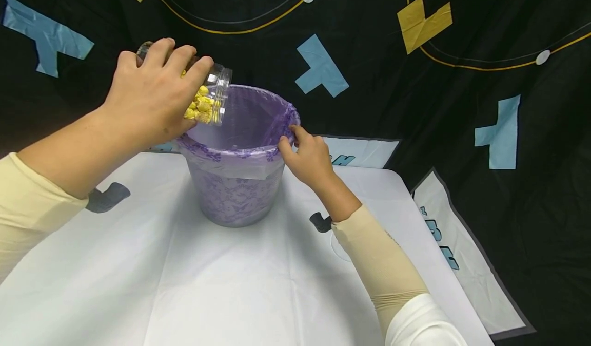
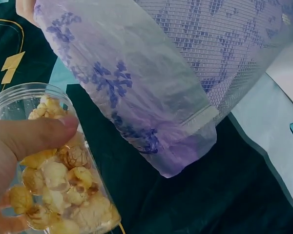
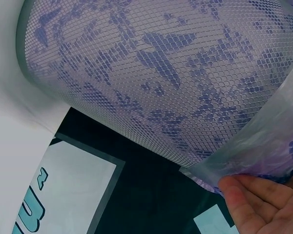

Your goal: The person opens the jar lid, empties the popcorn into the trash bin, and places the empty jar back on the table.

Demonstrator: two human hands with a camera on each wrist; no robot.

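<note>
My left hand (image 1: pixel 152 92) grips a clear plastic jar (image 1: pixel 220 94) of yellow popcorn (image 1: pixel 201 106) and holds it tilted, its mouth over the near-left rim of the bin. In the left wrist view the thumb presses the side of the jar (image 2: pixel 95 195), and popcorn (image 2: pixel 56 178) fills much of it. The mesh trash bin (image 1: pixel 235 199) stands upright on the white table, lined with a purple flowered bag (image 1: pixel 258 112) folded over its rim. At the right side of that rim, my right hand (image 1: pixel 308 156) pinches the bag edge between thumb and fingers.
The white table (image 1: pixel 221 289) carries dark printed marks (image 1: pixel 108 197). Behind it hangs a black cloth (image 1: pixel 369 104) with blue and yellow shapes. A white printed panel (image 1: pixel 466 269) lies beyond the table's right edge.
</note>
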